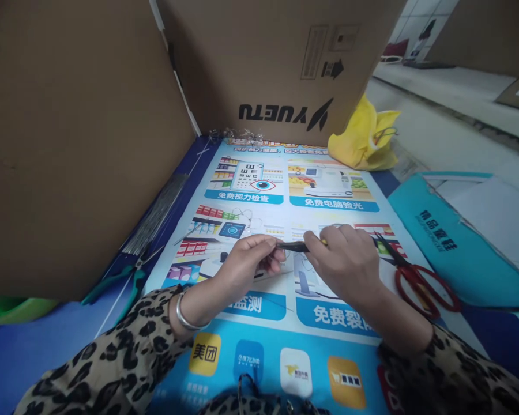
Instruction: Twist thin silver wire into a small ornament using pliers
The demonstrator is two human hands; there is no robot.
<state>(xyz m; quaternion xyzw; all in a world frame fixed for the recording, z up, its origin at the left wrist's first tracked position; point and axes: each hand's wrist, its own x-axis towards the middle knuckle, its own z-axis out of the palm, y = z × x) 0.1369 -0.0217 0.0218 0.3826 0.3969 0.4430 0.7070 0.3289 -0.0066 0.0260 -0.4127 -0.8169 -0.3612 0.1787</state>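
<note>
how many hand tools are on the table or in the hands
3: a black-tipped tool in the right hand, teal-handled pliers left of the left hand, and red-handled scissors right of the right hand. Others may be hidden.

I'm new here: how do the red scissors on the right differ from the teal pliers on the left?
The scissors have red handles; the pliers have teal ones. The scissors' handles form closed loops, while the pliers' are two arms spread in a V. Both lie loose, held by neither hand.
</note>
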